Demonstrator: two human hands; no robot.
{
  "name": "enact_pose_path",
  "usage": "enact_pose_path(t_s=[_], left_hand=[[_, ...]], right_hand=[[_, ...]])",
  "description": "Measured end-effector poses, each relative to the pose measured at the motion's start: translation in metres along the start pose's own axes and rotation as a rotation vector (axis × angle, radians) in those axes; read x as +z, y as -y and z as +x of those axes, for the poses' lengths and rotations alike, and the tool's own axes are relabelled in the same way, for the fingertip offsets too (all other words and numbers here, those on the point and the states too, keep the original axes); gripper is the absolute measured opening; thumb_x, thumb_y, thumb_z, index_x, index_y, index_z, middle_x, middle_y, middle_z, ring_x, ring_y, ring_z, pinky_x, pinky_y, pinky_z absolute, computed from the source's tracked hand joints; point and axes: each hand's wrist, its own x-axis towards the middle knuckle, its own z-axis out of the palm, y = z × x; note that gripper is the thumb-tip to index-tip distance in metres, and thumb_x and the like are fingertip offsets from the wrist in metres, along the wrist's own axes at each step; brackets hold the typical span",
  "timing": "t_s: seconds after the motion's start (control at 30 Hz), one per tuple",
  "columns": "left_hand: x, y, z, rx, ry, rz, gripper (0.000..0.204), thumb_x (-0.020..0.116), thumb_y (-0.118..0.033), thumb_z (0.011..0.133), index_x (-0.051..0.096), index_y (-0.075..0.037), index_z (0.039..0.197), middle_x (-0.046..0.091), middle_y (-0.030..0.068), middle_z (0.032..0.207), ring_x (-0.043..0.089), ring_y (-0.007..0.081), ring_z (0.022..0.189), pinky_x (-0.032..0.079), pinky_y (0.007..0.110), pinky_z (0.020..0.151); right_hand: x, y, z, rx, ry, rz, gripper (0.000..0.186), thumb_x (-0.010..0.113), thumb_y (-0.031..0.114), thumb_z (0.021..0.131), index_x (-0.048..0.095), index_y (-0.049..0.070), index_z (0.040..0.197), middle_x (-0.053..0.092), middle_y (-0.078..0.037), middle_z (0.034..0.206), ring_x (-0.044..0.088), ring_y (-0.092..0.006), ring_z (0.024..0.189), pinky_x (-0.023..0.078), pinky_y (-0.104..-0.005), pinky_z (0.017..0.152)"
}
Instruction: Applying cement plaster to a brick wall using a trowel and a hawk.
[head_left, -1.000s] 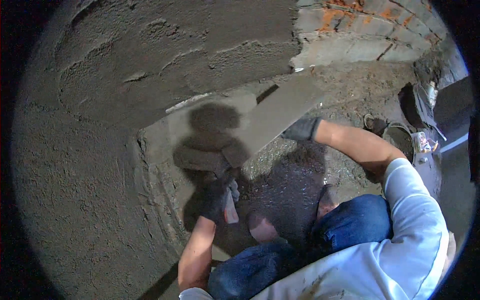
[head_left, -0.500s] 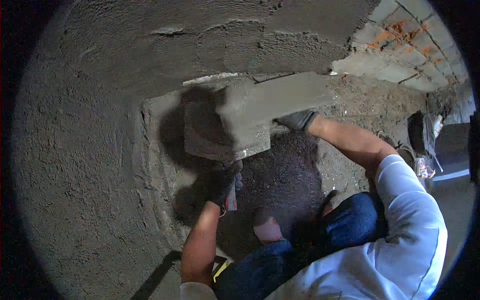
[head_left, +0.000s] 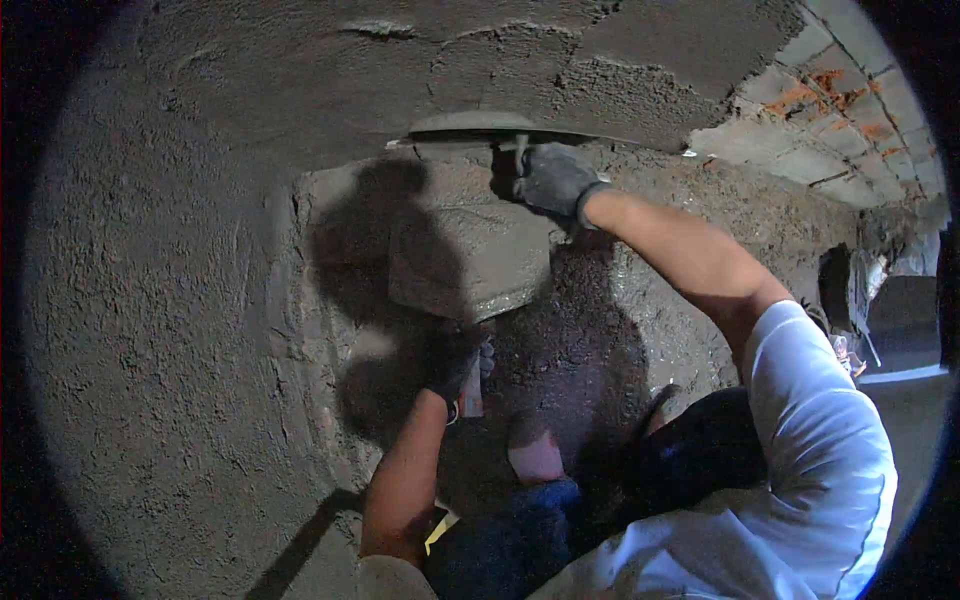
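My right hand (head_left: 558,185), in a dark glove, is closed around the handle of a long plastering trowel (head_left: 470,124). The trowel's blade lies along the lowest part of the mortar-covered wall (head_left: 480,75), just above the floor. Below it, a flat grey hawk (head_left: 495,250) smeared with wet mortar is held out level. My left hand (head_left: 455,368), gloved and in shadow, is closed under the hawk's near edge, seemingly on its handle. A flat pale and reddish end sticks out beside that hand.
Rough wet mortar covers the left wall (head_left: 150,330). Bare blocks with orange patches (head_left: 840,95) show at the upper right. Dark damp ground (head_left: 565,330) lies by my feet and bent knees. Bags and cables (head_left: 855,290) stand at the far right.
My right hand has swung the trowel from above the hawk up and away to the wall, turning its blade edge-on. The hawk has shifted slightly right, with my left hand still holding it.
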Motion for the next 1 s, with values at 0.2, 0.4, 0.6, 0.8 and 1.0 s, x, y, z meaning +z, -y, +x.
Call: enact_pose_path(t_s=[0.2, 0.4, 0.6, 0.8, 1.0], left_hand=[[0.014, -0.015, 0.003, -0.114, 0.051, -0.033, 0.017, 0.062, -0.022, 0.079, 0.054, -0.008, 0.08, 0.056, 0.0045, 0.058, 0.052, 0.0154, 0.043, 0.043, 0.029, 0.039], [-0.04, 0.055, 0.057, 0.298, 0.089, 0.367, 0.018, 0.053, -0.023, 0.084, 0.057, -0.006, 0.08, 0.056, 0.0063, 0.065, 0.053, 0.0187, 0.053, 0.045, 0.031, 0.048], [-0.011, 0.015, 0.038, 0.338, -0.104, 0.863, 0.04, 0.056, -0.033, 0.081, 0.058, -0.002, 0.105, 0.061, 0.0167, 0.1, 0.057, 0.0295, 0.095, 0.043, 0.036, 0.084], [0.006, 0.009, 0.012, 0.447, -0.149, 0.174, 0.039, 0.063, -0.029, 0.077, 0.058, -0.003, 0.106, 0.062, 0.0134, 0.093, 0.057, 0.0285, 0.087, 0.044, 0.036, 0.081], [0.0, 0.006, 0.018, -0.015, 0.041, 0.116, 0.034, 0.064, -0.027, 0.077, 0.057, -0.004, 0.101, 0.061, 0.0102, 0.086, 0.058, 0.0247, 0.078, 0.047, 0.035, 0.072]], right_hand=[[0.037, -0.037, 0.006, -0.438, -0.576, -0.114, 0.027, 0.046, 0.025, 0.084, 0.059, 0.005, 0.096, 0.06, -0.016, 0.085, 0.057, -0.0346, 0.08, 0.044, -0.0442, 0.072], [0.058, 0.038, 0.048, -0.29, -0.307, 0.062, 0.027, 0.05, 0.025, 0.081, 0.059, 0.003, 0.094, 0.061, -0.018, 0.085, 0.059, -0.0348, 0.076, 0.045, -0.0426, 0.066], [0.056, 0.039, 0.07, -0.076, -0.118, 0.043, 0.032, 0.055, 0.033, 0.075, 0.059, 0.005, 0.087, 0.06, -0.022, 0.08, 0.059, -0.0371, 0.074, 0.046, -0.0444, 0.061], [0.028, 0.043, 0.055, -0.189, -0.216, 0.011, 0.036, 0.056, 0.036, 0.073, 0.059, 0.005, 0.089, 0.061, -0.02, 0.078, 0.06, -0.0352, 0.074, 0.046, -0.0449, 0.062], [-0.002, 0.015, 0.016, -0.122, -0.269, 0.026, 0.032, 0.053, 0.028, 0.076, 0.055, 0.003, 0.095, 0.06, -0.019, 0.076, 0.059, -0.0334, 0.073, 0.047, -0.0417, 0.062]])
